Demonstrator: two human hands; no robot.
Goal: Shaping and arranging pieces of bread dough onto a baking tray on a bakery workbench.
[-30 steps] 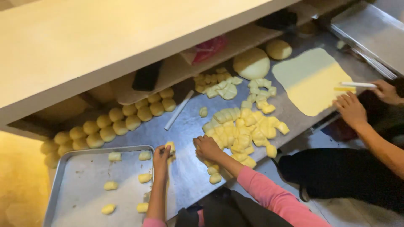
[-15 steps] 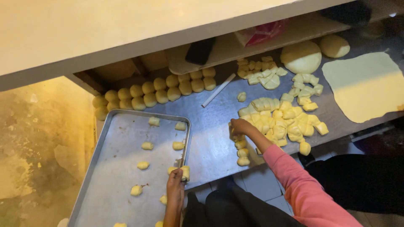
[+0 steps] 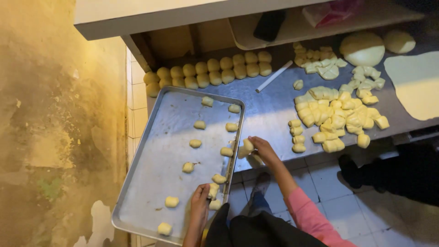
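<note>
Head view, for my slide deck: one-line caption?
Right hand carries dough piece toward metal tray; left hand grips its edge.

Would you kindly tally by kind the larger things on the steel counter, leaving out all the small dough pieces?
Metal tray: 1
Large dough balls: 2
Rolled-out dough sheet: 1
White stick: 1
Total: 5

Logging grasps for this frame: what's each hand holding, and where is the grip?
The right hand holds a small dough piece, fingertips pinching its sides. The left hand holds another dough piece at the near rim of the metal tray; its grip is unclear.
</note>
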